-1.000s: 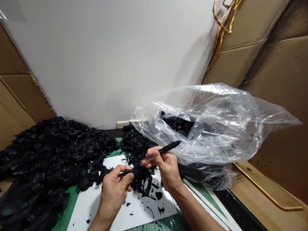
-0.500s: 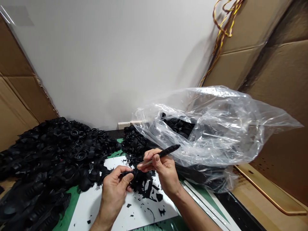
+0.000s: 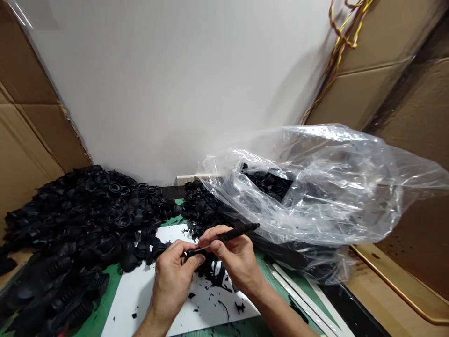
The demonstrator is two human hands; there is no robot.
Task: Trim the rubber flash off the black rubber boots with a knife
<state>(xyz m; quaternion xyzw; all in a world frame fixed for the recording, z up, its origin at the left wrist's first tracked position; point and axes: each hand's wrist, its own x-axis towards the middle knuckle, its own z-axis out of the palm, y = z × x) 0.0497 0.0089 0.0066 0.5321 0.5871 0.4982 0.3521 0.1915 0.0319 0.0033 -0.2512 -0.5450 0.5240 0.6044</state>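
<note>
My left hand (image 3: 174, 271) pinches a small black rubber part (image 3: 193, 252) between thumb and fingers, above a white sheet (image 3: 131, 299). In my right hand (image 3: 238, 257) is a slim tool with a black handle (image 3: 240, 231), its thin metal tip touching or very close to the part. Both hands nearly meet, and the fingers hide most of the part. Black scraps (image 3: 215, 276) lie on the sheet beneath them.
A large heap of black ribbed parts (image 3: 80, 210) covers the left side. At the right, a clear plastic bag (image 3: 315, 196) holds more black parts. White strips (image 3: 301, 295) lie on the green mat (image 3: 112, 285). Cardboard (image 3: 414, 154) stands at both sides.
My right hand has lowered and turned, bringing the tool flatter and its tip closer to the part in my left hand. The whole view has shifted slightly, with the surroundings further right.
</note>
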